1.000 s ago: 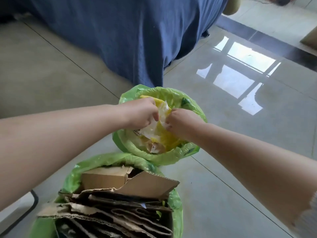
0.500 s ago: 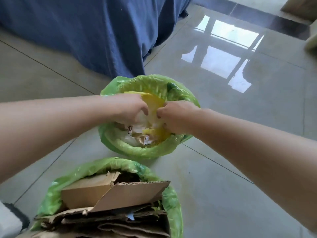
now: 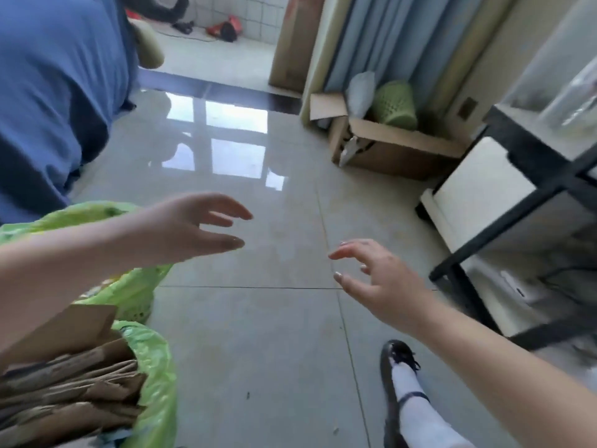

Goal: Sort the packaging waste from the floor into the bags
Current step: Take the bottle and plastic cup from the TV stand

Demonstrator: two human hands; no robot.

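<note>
Tiled floor (image 3: 274, 350) | both hands empty, spread — L hand (image 3: 181, 227) over bags (image 3: 151, 367), R hand (image 3: 378, 279) apart

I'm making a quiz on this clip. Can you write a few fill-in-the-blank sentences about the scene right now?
1. Both the left hand and the right hand are open and hold ____.
2. The near bag is stuffed with ____.
3. Both bags are ____ in colour.
4. The shoe on the floor is ____.

Missing words: nothing; cardboard; green; black
</note>
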